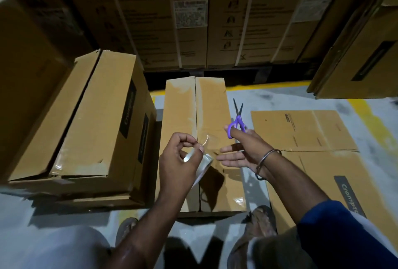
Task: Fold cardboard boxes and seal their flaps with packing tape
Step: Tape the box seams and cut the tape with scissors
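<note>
Brown cardboard is filling most of the frame. I am looking down at a folded box [212, 122] lying on the grey floor [64, 221] in the middle of the frame. Its two top flaps are meeting in a line down the middle, and shiny clear tape is lying along that line.

My left hand [181, 163] is hovering over the near half of the box. Its fingers are curling round a roll of clear tape [200, 162], and the thumb and a finger are pinching the loose end of the tape, which is curving up a little.

My right hand [241, 146] is hovering just to the right of the tape roll. It is holding purple scissors [237, 121] with a finger through one handle loop. The blades are parted and pointing up the frame. The other fingers are stretching out flat toward the tape. A metal bangle [266, 164] is sitting on that wrist.

At the left of the frame a bigger taped box [103, 122] is sitting on top of flat cardboard. At the right a flat box [305, 131] is lying unfolded on the floor, just beside the folded one. Tall printed cartons [193, 16] are standing across the top of the frame. Yellow lines [366, 115] are running across the floor at the right.
</note>
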